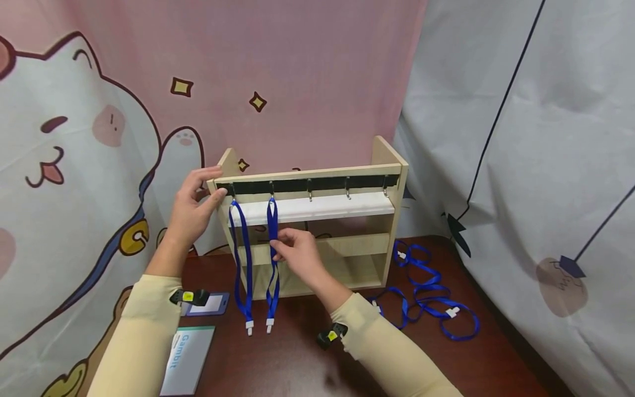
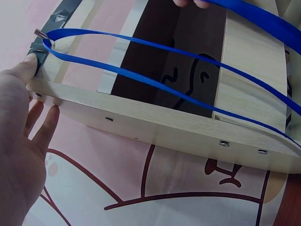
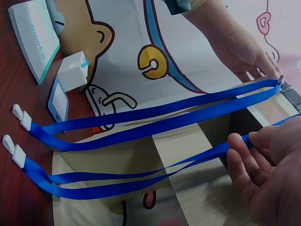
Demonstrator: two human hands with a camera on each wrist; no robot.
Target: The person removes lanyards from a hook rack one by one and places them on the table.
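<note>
At R grip: pinches 2nd lanyard [image 1: 272, 259] mid-strap, below its hook.
L grip [image 1: 190, 212]: fingers straight, steadying rack [image 1: 392, 165] corner.
R grip [image 1: 297, 253]: thumb/finger closed on strap.
Handling: light, limp, slippery ribbon; hold near loop top.

One readable word: "Gambit" on the white booklet

The white booklet [image 1: 186, 361] with a teal edge lies at the front left of the bench [image 1: 288, 364], and "Gambit" runs along its cover in pale blue letters in the head view. In the right wrist view the same booklet [image 3: 34, 34] shows that lettering again, too small and tilted to read for sure. The badge holder [image 1: 207, 304] beside it carries a blank white card, with no print that can be made out.
</note>
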